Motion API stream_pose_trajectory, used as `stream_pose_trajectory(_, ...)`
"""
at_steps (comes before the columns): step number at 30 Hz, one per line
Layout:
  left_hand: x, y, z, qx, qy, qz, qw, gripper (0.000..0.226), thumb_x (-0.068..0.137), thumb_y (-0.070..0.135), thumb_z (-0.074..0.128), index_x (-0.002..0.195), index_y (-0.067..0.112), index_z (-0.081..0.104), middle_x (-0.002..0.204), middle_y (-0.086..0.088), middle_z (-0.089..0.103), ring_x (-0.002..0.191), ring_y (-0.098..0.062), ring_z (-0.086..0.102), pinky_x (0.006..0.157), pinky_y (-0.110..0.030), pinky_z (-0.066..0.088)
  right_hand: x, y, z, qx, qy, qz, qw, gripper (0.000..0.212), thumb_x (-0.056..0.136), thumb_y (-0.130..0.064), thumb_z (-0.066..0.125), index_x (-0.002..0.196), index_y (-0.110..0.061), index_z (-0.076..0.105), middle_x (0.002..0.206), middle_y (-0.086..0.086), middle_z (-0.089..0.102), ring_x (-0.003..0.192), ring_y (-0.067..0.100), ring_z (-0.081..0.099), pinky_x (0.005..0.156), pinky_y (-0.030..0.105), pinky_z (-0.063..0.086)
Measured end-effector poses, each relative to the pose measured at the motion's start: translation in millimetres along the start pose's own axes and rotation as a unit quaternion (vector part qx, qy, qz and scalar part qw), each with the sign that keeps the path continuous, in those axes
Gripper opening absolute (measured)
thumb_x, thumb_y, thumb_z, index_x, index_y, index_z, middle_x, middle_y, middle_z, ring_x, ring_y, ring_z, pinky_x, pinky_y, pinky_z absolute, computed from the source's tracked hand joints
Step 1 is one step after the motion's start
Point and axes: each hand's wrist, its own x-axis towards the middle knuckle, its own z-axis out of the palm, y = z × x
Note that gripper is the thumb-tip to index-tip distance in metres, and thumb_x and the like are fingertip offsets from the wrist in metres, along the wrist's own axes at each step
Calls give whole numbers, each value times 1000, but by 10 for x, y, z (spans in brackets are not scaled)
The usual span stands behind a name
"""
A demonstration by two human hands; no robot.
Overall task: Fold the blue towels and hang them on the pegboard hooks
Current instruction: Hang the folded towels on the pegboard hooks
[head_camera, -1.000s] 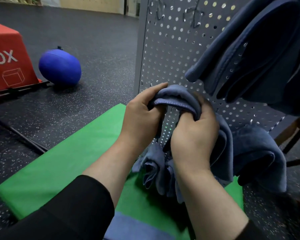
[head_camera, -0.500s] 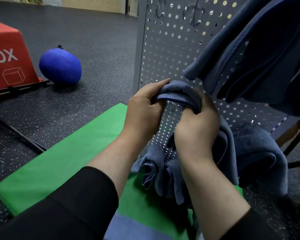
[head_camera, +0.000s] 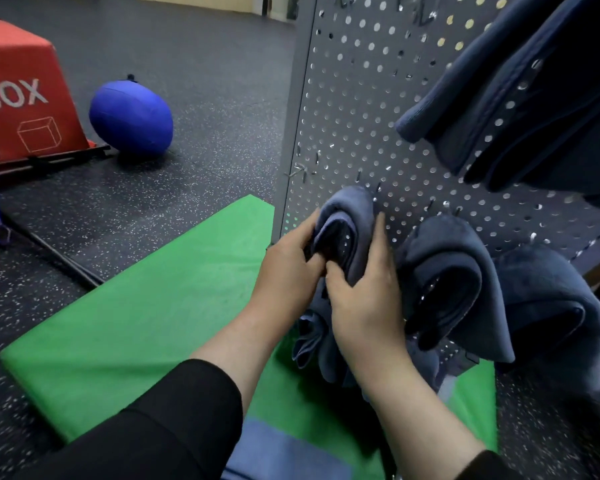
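A folded blue towel (head_camera: 349,216) is draped against the grey pegboard (head_camera: 354,98) low on its left side, its top next to a hook. My left hand (head_camera: 288,268) and my right hand (head_camera: 364,299) both grip this towel from the front, with its loose ends hanging below them. To the right, a second folded towel (head_camera: 454,271) and a third (head_camera: 555,306) hang on the board. A larger dark blue towel (head_camera: 534,109) hangs higher, at the upper right.
A green mat (head_camera: 153,313) lies on the dark speckled floor under my arms, with a light blue cloth (head_camera: 284,452) at its near edge. A blue ball (head_camera: 132,116) and a red box (head_camera: 18,91) sit at the far left. Bare hooks (head_camera: 300,171) stick out near the pegboard's left edge.
The view has shifted so the board's lower row shows more. Both hands have moved down the towel, from its top fold to its middle, and it sits against the board.
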Motion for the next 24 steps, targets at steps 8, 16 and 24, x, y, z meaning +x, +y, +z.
stream_pose_trajectory(8, -684, -547, -447, 139, -34, -62, 988, 53, 88, 32, 52, 142, 30, 56, 140, 11, 62, 129, -9, 58, 110, -39, 46, -1238, 569, 48, 20, -58, -57, 997, 61, 91, -19, 61, 150, -18, 46, 160, -11, 36, 146, -4, 30, 114, 8, 20)
stream_pose_trajectory(16, -1465, -1198, -1159, 393, -181, -142, 890, 33, 99, 23, 60, 131, 18, 66, 130, -6, 68, 121, -28, 61, 97, -33, 46, -1504, 1081, 449, -205, -434, -15, 877, 50, 101, -36, 55, 147, -20, 49, 154, -1, 47, 140, 17, 45, 116, 28, 32)
stream_pose_trajectory(24, -1761, -1657, -965, 494, -341, -57, 798, 37, 103, 24, 42, 136, 25, 57, 140, 1, 58, 133, -25, 50, 108, -44, 36, -1774, 1475, 652, -276, -441, -26, 854, 41, 103, -38, 46, 142, -29, 48, 153, -5, 46, 140, 19, 42, 113, 38, 34)
